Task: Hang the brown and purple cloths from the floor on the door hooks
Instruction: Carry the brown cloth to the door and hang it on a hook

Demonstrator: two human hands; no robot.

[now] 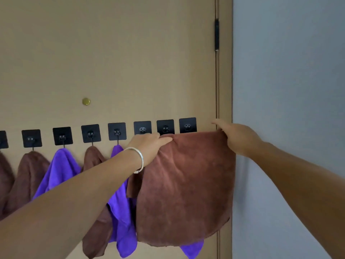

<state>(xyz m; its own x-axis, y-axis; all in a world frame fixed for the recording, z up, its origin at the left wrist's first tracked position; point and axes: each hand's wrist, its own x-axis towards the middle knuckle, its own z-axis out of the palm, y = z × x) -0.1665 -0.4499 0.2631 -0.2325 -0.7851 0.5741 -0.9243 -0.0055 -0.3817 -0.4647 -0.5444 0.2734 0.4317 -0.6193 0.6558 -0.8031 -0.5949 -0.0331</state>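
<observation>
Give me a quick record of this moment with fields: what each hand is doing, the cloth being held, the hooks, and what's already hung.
left hand: grips the top edge of the large brown cloth
right hand: pinches the cloth's top right corner
held cloth: spread flat against the tan door, below the hooks
black square adhesive hooks: three at the right bear no cloth
already hung: brown and purple cloths on hooks to the left

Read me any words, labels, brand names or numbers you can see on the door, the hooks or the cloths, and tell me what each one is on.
None: no text shows on the door, the black hook pads, the held brown cloth or the bracelet.
</observation>
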